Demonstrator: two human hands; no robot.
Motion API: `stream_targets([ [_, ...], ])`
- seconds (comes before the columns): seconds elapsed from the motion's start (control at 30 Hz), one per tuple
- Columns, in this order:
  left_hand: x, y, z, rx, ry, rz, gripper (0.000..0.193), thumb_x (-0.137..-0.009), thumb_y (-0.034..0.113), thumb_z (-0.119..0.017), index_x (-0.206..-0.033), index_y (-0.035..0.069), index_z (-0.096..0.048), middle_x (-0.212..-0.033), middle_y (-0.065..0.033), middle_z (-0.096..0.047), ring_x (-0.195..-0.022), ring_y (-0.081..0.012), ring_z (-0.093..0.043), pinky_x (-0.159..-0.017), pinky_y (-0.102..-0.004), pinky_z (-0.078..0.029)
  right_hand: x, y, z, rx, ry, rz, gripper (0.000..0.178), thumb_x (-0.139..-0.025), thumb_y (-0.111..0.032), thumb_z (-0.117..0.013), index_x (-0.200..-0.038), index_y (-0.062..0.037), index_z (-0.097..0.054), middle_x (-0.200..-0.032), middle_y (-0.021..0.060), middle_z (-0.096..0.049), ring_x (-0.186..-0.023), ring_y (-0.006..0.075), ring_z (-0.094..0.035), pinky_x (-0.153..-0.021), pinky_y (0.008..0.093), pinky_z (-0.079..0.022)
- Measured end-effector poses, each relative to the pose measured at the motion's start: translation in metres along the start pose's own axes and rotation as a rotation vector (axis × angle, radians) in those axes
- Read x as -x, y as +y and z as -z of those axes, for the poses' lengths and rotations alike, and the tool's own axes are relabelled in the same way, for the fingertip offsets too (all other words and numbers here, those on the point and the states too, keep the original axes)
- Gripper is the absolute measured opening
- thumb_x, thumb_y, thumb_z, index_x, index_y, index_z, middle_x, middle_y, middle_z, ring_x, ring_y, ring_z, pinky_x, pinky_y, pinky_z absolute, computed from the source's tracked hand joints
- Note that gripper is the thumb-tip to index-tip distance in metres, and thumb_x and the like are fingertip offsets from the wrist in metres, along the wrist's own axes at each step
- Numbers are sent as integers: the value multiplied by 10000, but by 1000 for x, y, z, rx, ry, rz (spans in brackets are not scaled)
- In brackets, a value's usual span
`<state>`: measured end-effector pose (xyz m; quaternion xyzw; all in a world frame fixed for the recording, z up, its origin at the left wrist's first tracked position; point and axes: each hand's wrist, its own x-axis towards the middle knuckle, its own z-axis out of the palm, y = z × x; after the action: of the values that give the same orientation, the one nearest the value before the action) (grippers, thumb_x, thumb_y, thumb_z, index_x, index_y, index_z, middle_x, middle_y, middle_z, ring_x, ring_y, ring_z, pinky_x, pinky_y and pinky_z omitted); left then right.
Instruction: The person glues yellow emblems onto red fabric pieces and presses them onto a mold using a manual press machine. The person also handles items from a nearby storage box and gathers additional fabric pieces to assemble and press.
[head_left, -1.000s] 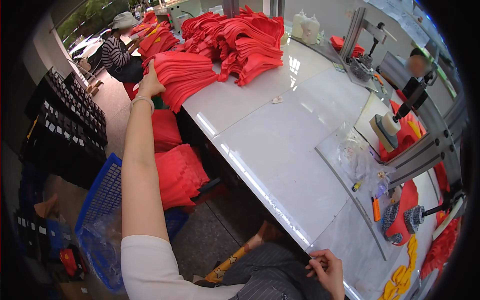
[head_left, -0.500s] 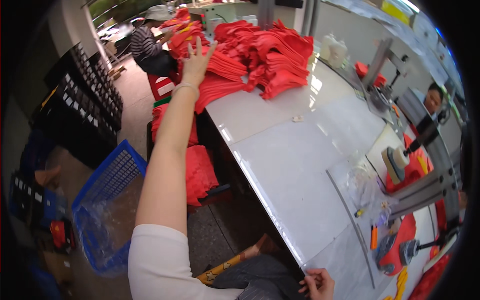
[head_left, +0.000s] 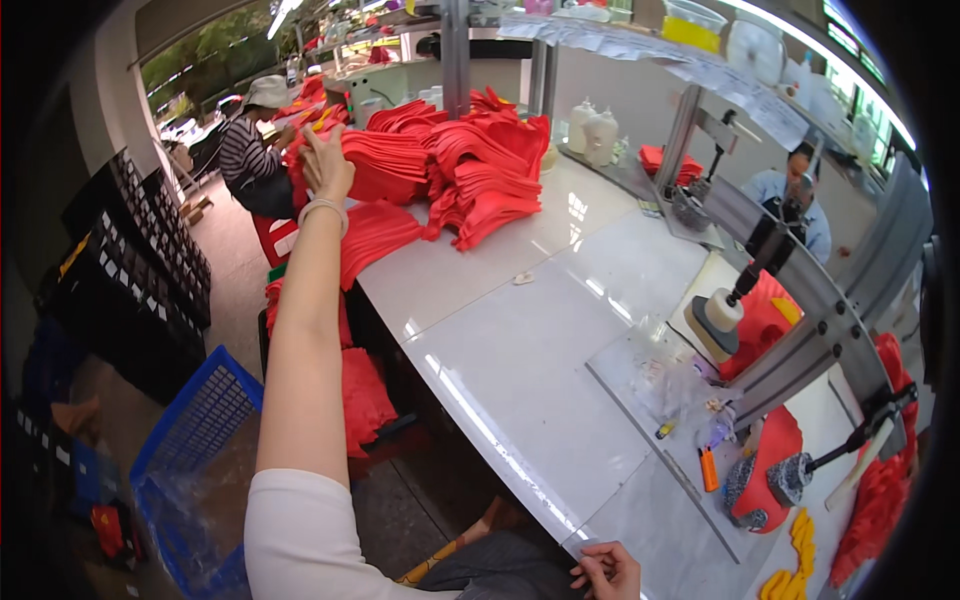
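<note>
My left arm reaches out to the far left corner of the table. There my left hand is closed on the left end of a stack of red, curved, flat pieces, its fingers bent over them. More red pieces are heaped to the right of it, and a lower fanned layer lies nearer me at the table's edge. My right hand rests at the near table edge, fingers loosely curled and a little apart, with nothing seen in it.
The white tabletop carries a clamp press with a pad, an orange lighter and yellow pieces. A blue basket and black racks stand left. One person sits far left, another far right.
The view has shifted, showing more of the far shelf and right side. My left hand's spread fingers have bent down onto the end of the red stack. My right hand stays at the edge.
</note>
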<state>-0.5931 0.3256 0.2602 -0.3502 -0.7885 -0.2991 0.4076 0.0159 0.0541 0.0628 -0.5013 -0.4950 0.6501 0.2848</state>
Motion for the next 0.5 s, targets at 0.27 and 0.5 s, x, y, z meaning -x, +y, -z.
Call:
stream_targets([
  [0.27,4,42,113,220,175,-325,666,-630,-72,-615,-1220,237,-591,-1346,-101,-418,-1173,-379,-461,-944,-445,-467,13,-9,21,74,-33,68,95,-921,-53,-580,-993,9,-585,-779,85,-671,-607,117,-644,-488,201,-463],
  [0.5,227,106,228,785,93,-274,653,-592,-133,-627,-1189,131,-617,-1330,-138,-444,-1265,-350,-431,-1090,-421,-337,41,29,22,75,-52,279,175,-914,-82,-618,-1059,14,-602,-887,97,-688,-774,142,-669,-671,240,-521],
])
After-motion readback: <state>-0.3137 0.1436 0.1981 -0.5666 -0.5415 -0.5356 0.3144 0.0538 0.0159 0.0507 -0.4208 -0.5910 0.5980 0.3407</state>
